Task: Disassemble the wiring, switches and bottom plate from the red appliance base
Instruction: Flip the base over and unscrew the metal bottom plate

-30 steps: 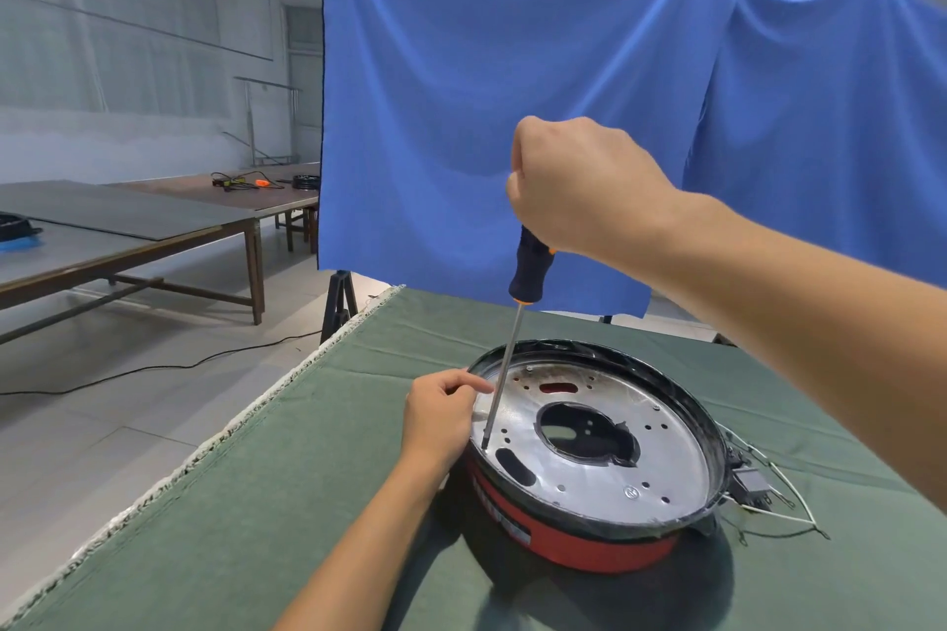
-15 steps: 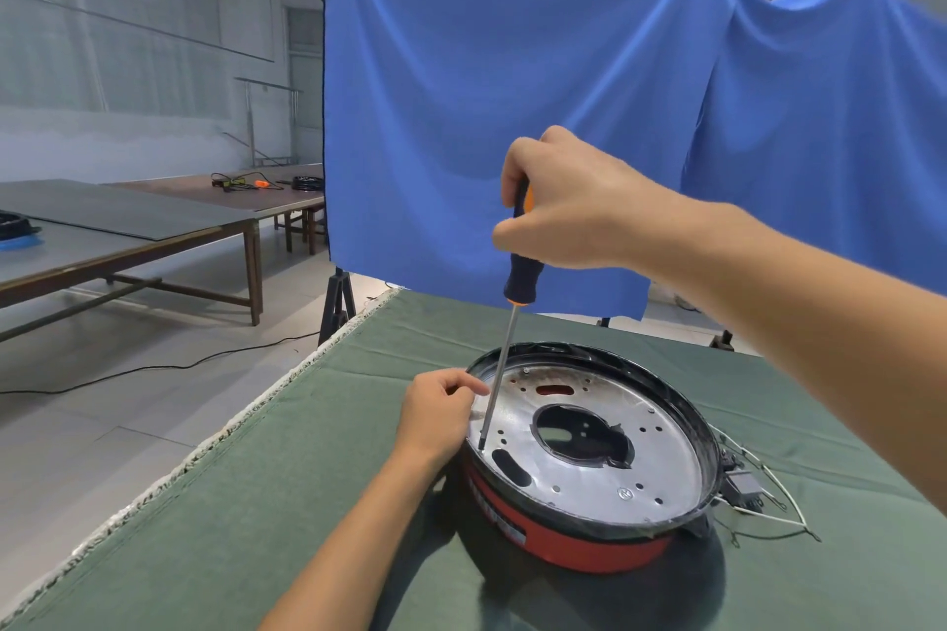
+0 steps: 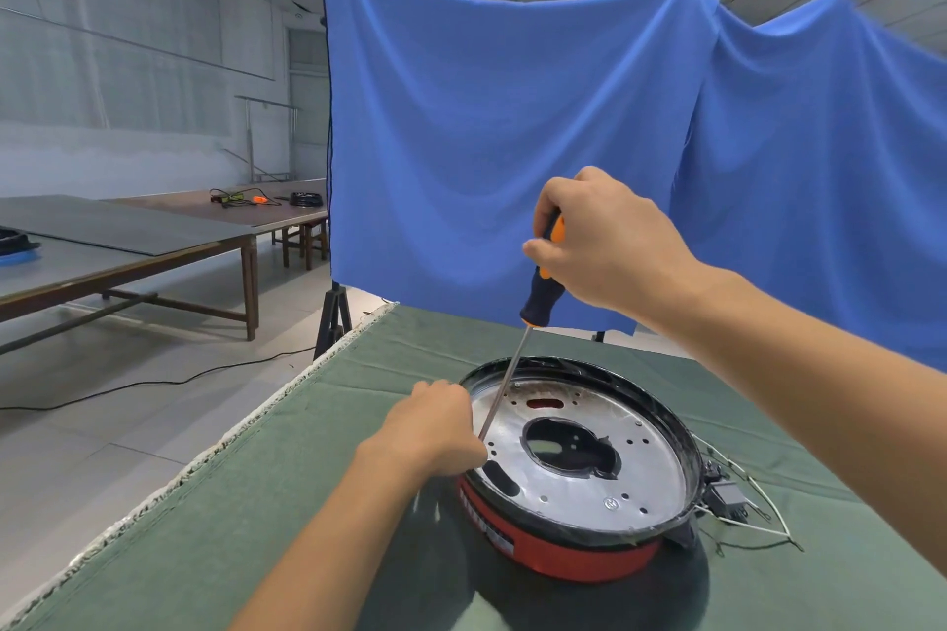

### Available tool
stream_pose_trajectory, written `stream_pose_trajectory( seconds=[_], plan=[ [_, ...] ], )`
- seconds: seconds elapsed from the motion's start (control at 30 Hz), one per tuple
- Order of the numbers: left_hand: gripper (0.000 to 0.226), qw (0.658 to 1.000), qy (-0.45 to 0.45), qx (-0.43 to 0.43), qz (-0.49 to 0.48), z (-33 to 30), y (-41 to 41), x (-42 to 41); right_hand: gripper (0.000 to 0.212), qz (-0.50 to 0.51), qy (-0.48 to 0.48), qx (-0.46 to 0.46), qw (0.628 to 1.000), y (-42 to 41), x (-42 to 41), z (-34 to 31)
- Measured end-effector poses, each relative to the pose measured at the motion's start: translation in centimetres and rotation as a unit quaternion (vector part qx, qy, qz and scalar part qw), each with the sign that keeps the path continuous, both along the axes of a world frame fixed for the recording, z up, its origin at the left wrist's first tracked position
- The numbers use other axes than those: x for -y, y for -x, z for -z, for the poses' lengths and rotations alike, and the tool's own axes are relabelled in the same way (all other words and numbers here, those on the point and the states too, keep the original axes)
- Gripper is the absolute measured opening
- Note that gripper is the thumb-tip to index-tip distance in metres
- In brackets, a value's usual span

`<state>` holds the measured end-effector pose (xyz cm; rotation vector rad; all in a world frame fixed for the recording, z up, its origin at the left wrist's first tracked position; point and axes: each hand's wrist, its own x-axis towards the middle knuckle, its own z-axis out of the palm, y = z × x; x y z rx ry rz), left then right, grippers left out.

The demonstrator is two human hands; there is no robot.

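Above the red base (image 3: 558,551), the right hand (image 3: 604,246) grips a screwdriver (image 3: 543,292) tight, tip down on the silver plate (image 3: 579,456), likely to turn a screw. The left hand (image 3: 435,425) curls on the rim to steady it. Wires (image 3: 743,507) lie beside the base on the green cloth (image 3: 256,502).

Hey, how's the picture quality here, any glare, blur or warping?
Head view: sharp at the centre; glare on the silver bottom plate; wide-angle bending of the ceiling and blue backdrop; a dark shadow under the red base.
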<state>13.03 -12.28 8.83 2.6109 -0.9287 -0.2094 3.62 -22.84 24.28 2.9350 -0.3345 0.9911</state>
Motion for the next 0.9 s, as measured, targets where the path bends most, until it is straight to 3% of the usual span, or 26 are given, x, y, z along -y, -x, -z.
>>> stream_pose_trajectory(
  seconds=[0.03, 0.13, 0.27, 0.6, 0.8, 0.9],
  plan=[
    [0.005, 1.000, -0.012, 0.018, 0.002, -0.1, 0.4, 0.2, 0.011, -0.002, -0.001, 0.007, 1.000, 0.0, 0.0, 0.1],
    [0.015, 0.998, -0.036, 0.051, 0.000, -0.1, 1.2, 0.6, 0.018, -0.006, -0.001, 0.032, 0.999, -0.2, -0.1, 0.4],
    [0.012, 0.995, -0.035, 0.090, -0.013, 0.3, 1.5, 1.2, 0.018, -0.018, -0.003, 0.052, 0.998, -0.5, 0.0, 0.6],
    [0.031, 0.995, 0.004, 0.100, -0.020, 0.5, 1.1, 1.2, 0.015, -0.039, -0.027, 0.109, 0.993, -0.4, 1.2, 0.9],
    [0.030, 0.985, 0.011, 0.169, -0.008, 0.7, 1.1, 1.5, 0.017, -0.057, -0.020, 0.182, 0.982, 0.5, 1.2, 0.5],
    [0.026, 0.988, 0.030, 0.152, -0.004, 0.9, 0.8, 1.6, 0.016, -0.051, -0.029, 0.232, 0.971, 1.0, 1.6, -0.2]
  ],
)
